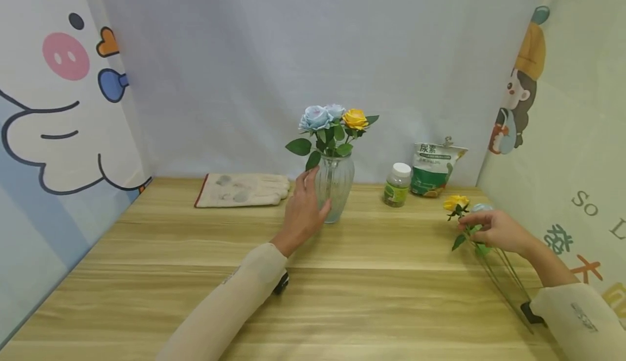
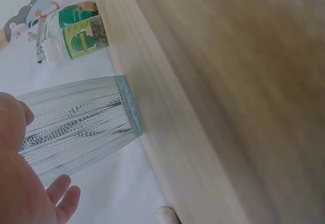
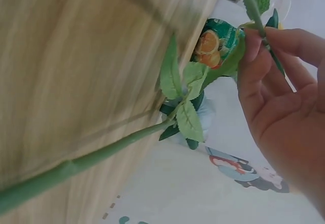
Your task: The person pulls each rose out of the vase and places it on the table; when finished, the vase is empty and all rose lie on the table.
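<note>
A ribbed clear glass vase [image 1: 335, 187] stands upright, holding pale blue roses [image 1: 315, 118] and a yellow rose [image 1: 355, 118] with green leaves. At its left side is my left hand [image 1: 304, 209], fingers loosely extended and thumb toward the front of the glass. In the left wrist view, the hand [image 2: 25, 168] lies about the vase [image 2: 86, 122]; firm contact is unclear. My right hand [image 1: 499, 233] pinches the stem of another yellow rose [image 1: 456, 203] between thumb and fingers, also seen at the stem [image 3: 256, 18]. Beside it, a blue rose [image 1: 482, 207] is partly hidden by the hand.
Cream work gloves [image 1: 244, 190] lie at the back left of the wooden table [image 1: 342, 306]. Right of the vase stand a white-capped jar [image 1: 396, 187] and a green-white clipped bag [image 1: 435, 170]. A pale curtain hangs behind, with printed panels on both sides.
</note>
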`<action>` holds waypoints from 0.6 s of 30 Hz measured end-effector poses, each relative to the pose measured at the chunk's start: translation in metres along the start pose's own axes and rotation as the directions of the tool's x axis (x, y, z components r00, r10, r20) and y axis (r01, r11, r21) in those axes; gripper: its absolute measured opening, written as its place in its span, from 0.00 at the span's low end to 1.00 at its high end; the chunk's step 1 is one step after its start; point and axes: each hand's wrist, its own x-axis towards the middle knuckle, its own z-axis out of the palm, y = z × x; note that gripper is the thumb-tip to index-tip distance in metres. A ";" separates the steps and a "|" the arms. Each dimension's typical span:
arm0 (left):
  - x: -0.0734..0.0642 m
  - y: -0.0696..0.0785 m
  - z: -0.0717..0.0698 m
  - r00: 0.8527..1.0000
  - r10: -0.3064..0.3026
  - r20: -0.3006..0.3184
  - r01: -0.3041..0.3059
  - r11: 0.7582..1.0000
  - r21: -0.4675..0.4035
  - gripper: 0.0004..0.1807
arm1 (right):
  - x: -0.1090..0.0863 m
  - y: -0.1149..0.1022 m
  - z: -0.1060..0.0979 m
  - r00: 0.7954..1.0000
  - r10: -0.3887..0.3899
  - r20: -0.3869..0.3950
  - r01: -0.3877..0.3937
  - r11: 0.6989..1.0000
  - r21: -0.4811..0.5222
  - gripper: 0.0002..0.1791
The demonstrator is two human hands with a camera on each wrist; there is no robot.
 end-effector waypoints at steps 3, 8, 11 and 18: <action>0.001 0.000 0.000 1.000 -0.004 0.007 0.004 1.000 -0.001 0.43 | 0.001 0.005 -0.002 0.999 0.036 0.012 -0.036 0.999 0.024 0.22; 0.000 -0.001 0.000 1.000 -0.009 0.017 0.009 1.000 0.003 0.43 | 0.001 0.016 -0.005 0.992 0.112 0.056 -0.117 0.989 0.090 0.24; 0.000 -0.001 0.000 1.000 -0.009 0.013 0.009 1.000 0.001 0.43 | 0.000 0.021 -0.006 0.984 0.152 0.088 -0.162 0.981 0.109 0.25; -0.001 -0.001 0.001 1.000 -0.015 0.015 0.015 1.000 0.001 0.40 | -0.002 0.026 -0.007 0.977 0.172 0.125 -0.186 0.977 0.109 0.27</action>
